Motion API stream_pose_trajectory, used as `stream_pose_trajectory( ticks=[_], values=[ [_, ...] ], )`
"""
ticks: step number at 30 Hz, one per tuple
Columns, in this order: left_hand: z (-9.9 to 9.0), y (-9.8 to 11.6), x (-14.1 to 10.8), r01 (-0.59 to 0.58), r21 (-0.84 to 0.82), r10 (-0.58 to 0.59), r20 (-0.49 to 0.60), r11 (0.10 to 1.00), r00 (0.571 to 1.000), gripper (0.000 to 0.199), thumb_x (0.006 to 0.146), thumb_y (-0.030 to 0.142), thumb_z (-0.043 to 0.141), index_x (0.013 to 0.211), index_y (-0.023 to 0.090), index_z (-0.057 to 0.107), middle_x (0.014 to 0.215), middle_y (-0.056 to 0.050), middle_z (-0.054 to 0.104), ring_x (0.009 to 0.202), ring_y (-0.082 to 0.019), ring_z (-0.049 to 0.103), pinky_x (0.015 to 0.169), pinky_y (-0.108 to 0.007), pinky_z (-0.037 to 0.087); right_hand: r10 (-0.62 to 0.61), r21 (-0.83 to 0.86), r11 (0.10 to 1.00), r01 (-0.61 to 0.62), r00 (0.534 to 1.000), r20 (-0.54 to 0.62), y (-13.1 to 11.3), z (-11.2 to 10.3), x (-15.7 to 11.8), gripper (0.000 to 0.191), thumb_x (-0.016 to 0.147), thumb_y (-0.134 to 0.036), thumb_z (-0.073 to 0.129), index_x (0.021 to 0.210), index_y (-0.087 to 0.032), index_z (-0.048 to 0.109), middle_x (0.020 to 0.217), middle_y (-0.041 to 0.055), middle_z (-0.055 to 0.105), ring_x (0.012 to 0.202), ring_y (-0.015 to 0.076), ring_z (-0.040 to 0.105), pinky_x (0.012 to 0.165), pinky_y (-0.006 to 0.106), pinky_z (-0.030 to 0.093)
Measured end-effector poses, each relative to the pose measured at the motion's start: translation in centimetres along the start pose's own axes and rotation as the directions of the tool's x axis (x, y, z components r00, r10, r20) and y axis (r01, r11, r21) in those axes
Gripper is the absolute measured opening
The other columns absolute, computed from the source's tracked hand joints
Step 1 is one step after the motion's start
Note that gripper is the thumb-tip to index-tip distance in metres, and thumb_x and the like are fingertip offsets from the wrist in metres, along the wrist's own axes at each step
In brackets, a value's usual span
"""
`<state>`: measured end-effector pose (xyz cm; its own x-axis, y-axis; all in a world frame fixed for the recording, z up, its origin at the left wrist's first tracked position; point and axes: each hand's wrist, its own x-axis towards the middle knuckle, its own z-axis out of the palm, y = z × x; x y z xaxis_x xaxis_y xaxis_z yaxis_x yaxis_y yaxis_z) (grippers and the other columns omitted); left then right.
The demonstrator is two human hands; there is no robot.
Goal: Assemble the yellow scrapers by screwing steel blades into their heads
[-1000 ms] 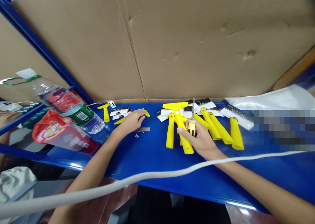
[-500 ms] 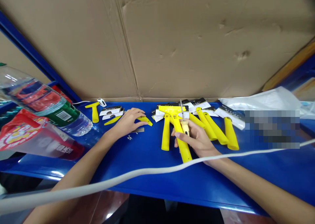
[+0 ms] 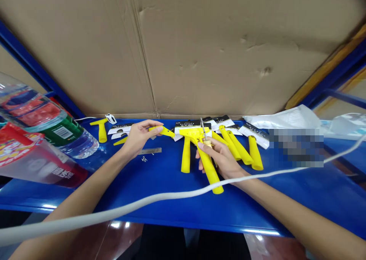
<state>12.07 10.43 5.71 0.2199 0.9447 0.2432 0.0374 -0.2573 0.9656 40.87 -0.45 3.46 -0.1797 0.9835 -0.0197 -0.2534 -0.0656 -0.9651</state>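
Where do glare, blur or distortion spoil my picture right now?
Head view: bright glare on the front edge of the blue table and on the floor; head view: the bottle and cup lean at the left, likely wide-angle stretching; head view: a pixelated patch hides detail at the right; head view: the yellow handle reads clearly, the small metal bits less so.

Left hand pinching strip, right hand holding T-handle, screwdriver

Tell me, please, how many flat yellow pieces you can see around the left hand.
2: one flat yellow piece pinched in the left hand, and a second piece on the table left of that hand. More may be hidden.
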Motion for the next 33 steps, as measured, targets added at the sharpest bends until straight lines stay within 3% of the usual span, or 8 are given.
stream_pose_trajectory(
  ticks=[4,8,14,19,21,26,30,33],
  values=[
    [0.7,0.5,-0.5,0.096,-0.26,-0.085,0.054,0.961,0.995,0.045,0.074,0.032,0.105,0.113,0.019,0.086,0.093,-0.004,0.082,0.081,-0.014,0.074,0.076,-0.025,0.062,0.02,-0.03,0.999,-0.019,0.999,0.049,-0.6,0.2,-0.3,0.048,0.091,-0.061,0.091,0.095,-0.023,0.062,0.067,-0.0031,0.073,0.048,0.0149,0.07,0.045,0.024,0.06],
    [1.7,0.7,-1.3,0.207,-0.359,-0.155,0.167,0.91,0.974,0.046,0.072,0.03,0.107,0.109,0.017,0.082,0.085,-0.002,0.081,0.075,-0.013,0.075,0.073,-0.023,0.062,0.085,-0.062,0.995,-0.078,0.989,0.119,-1.0,0.5,-0.7,0.043,0.088,-0.054,0.095,0.089,-0.018,0.071,0.078,0.0012,0.079,0.053,0.0153,0.074,0.047,0.022,0.061],
    [3.3,0.8,-2.8,0.227,-0.183,-0.155,0.343,0.957,0.926,0.036,0.075,0.033,0.105,0.096,0.016,0.08,0.08,-0.002,0.08,0.067,-0.012,0.072,0.067,-0.024,0.059,0.19,-0.101,0.98,-0.169,0.947,0.26,-0.7,1.2,-1.1,0.041,0.078,-0.044,0.103,0.085,-0.017,0.073,0.08,0.0034,0.083,0.044,0.0125,0.069,0.039,0.02,0.057],
    [3.9,1.0,-3.4,0.252,-0.059,-0.183,0.532,0.966,0.827,0.033,0.078,0.032,0.102,0.099,0.018,0.081,0.095,-0.006,0.082,0.084,-0.018,0.076,0.079,-0.033,0.062,0.297,-0.199,0.95,-0.242,0.895,0.332,-0.9,1.2,-1.5,0.039,0.088,-0.051,0.095,0.094,-0.016,0.077,0.078,0.0042,0.083,0.046,0.0133,0.07,0.037,0.018,0.054],
    [4.0,1.0,-3.6,0.264,-0.068,-0.184,0.556,0.962,0.811,0.038,0.077,0.03,0.102,0.106,0.019,0.079,0.093,-0.004,0.079,0.084,-0.017,0.074,0.08,-0.033,0.062,0.329,-0.223,0.939,-0.264,0.879,0.345,-1.1,1.3,-1.7,0.04,0.091,-0.053,0.093,0.091,-0.017,0.075,0.078,0.004,0.083,0.044,0.0117,0.068,0.039,0.018,0.056],
    [4.6,0.6,-4.0,0.224,-0.134,-0.134,0.482,0.965,0.866,0.061,0.069,0.021,0.105,0.122,0.022,0.074,0.104,-0.002,0.074,0.08,-0.013,0.068,0.077,-0.031,0.06,0.342,-0.229,0.932,-0.281,0.891,0.299,-1.0,1.7,-1.8,0.042,0.087,-0.056,0.095,0.09,-0.018,0.076,0.078,0.0029,0.083,0.045,0.0116,0.067,0.039,0.02,0.056],
    [5.3,0.4,-4.6,0.185,-0.155,-0.108,0.404,0.97,0.908,0.065,0.075,0.023,0.103,0.131,0.022,0.071,0.108,-0.005,0.079,0.097,-0.019,0.077,0.095,-0.038,0.064,0.281,-0.229,0.946,-0.23,0.933,0.225,-0.7,2.2,-1.8,0.043,0.085,-0.056,0.097,0.086,-0.018,0.077,0.078,0.0022,0.082,0.045,0.0114,0.067,0.039,0.021,0.058],
    [5.6,0.5,-5.0,0.184,-0.125,-0.129,0.356,0.975,0.926,0.057,0.082,0.031,0.099,0.131,0.02,0.072,0.115,-0.01,0.085,0.109,-0.025,0.082,0.104,-0.043,0.065,0.254,-0.201,0.955,-0.22,0.954,0.16,-0.5,2.4,-1.7,0.046,0.083,-0.056,0.098,0.083,-0.018,0.073,0.076,0.0021,0.082,0.042,0.0113,0.065,0.036,0.02,0.054]
  ],
)
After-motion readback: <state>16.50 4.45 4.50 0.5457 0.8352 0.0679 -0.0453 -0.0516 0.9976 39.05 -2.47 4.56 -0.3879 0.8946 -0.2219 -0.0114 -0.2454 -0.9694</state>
